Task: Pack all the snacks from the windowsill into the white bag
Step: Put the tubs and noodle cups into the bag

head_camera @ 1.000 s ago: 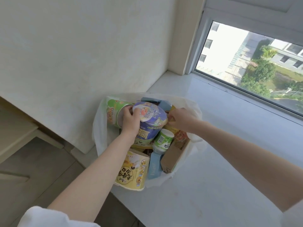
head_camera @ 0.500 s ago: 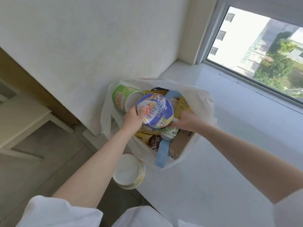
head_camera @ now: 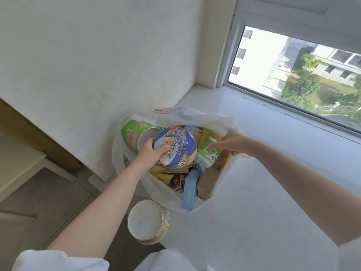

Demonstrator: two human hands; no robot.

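Snacks fill the thin white plastic bag [head_camera: 218, 192], which stands open on the pale windowsill [head_camera: 273, 182] at its edge by the wall. A second ago a yellow printed paper noodle tub [head_camera: 147, 222] leaned against the bag's near side with its label showing; now it lies below the left hand [head_camera: 151, 151], at or just past the sill's edge, turned so only its blank white bottom faces up. I judge it has slipped out of the bag, so at least one snack remains to be packed.

Inside the bag, the largest thing is the round purple-lidded noodle bowl [head_camera: 175, 146], which the left hand grips by its rim, tilted on top of the pile. Beyond that hand a green paper cup [head_camera: 130, 133] lies on its side against the bag's wall. Nearer than the right hand [head_camera: 234, 142] stand a brown cardboard box [head_camera: 209, 180] and a light blue carton [head_camera: 189, 190]. The right hand reaches into the bag mouth with fingers extended, touching a green-and-white packet [head_camera: 208, 153]; whether it pinches it I cannot tell. Small yellow and brown wrappers [head_camera: 172, 178] sit lowest.
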